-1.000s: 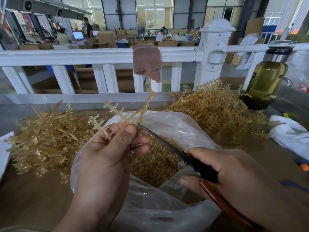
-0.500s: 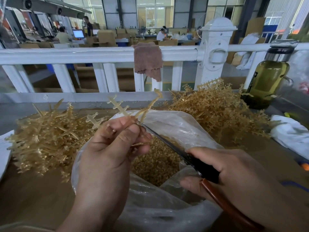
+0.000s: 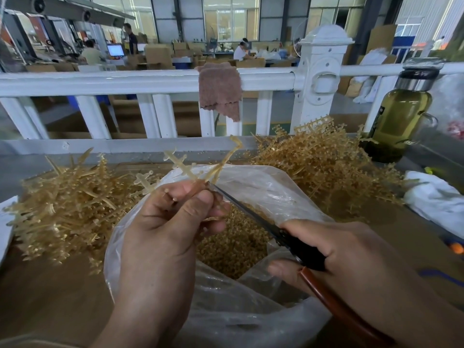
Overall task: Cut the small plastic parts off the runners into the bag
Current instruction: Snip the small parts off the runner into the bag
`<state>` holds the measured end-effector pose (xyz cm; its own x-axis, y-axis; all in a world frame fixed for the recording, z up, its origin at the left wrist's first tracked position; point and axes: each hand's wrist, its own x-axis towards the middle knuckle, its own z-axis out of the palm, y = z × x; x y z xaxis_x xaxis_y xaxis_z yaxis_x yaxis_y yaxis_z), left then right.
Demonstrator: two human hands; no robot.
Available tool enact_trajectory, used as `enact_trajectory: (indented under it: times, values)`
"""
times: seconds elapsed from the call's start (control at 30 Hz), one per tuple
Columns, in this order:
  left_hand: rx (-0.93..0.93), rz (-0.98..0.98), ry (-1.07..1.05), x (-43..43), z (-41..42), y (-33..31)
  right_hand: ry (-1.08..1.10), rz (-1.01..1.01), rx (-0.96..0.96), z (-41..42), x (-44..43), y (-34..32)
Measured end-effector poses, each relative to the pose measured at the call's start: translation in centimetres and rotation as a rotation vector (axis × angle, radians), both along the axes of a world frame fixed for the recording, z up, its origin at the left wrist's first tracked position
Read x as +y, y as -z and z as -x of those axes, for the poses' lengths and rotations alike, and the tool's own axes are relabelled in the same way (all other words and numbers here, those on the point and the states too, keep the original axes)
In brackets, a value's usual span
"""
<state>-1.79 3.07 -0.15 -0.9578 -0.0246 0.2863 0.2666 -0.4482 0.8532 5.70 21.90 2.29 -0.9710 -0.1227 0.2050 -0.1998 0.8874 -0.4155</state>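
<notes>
Holding the runner [image 3: 187, 169] above the open mouth of the bag [image 3: 271, 187] looks deliberate: anything snipped should drop straight onto the small parts [image 3: 233, 247] heaped inside. The left hand [image 3: 170, 222] pinches the runner's base, fingers [image 3: 175, 194] and thumb curled round it, so the stem is hidden. Its branches fan up and away towards the railing, one leaning up-left and a longer one up-right. The right hand [image 3: 351, 259] grips the scissors [image 3: 296, 244] by the handles. Their long axis runs up-left, with the blade tip at the runner just beside the left fingertips. On the desk [image 3: 50, 297], the tangled pile at left [image 3: 70, 202] and the pile at right [image 3: 324, 167] flank the bag, probably keeping done and undone runners apart.
</notes>
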Motion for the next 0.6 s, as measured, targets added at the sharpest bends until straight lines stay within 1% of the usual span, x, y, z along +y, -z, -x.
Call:
enact_trajectory:
  times: [0.23, 0.37, 0.6]
  values:
    - [-0.04, -0.031, 0.006, 0.08, -0.14, 0.01, 0.019, -0.007, -0.013, -0.17, 0.04, -0.2]
    - [-0.02, 0.007, 0.021, -0.11, -0.13, -0.26, 0.008, 0.006, -0.008, -0.07, -0.01, -0.12]
    - [-0.089, -0.072, 0.009, -0.46, 0.48, 0.12, -0.046, 0.047, -0.031, 0.31, 0.0, 0.18]
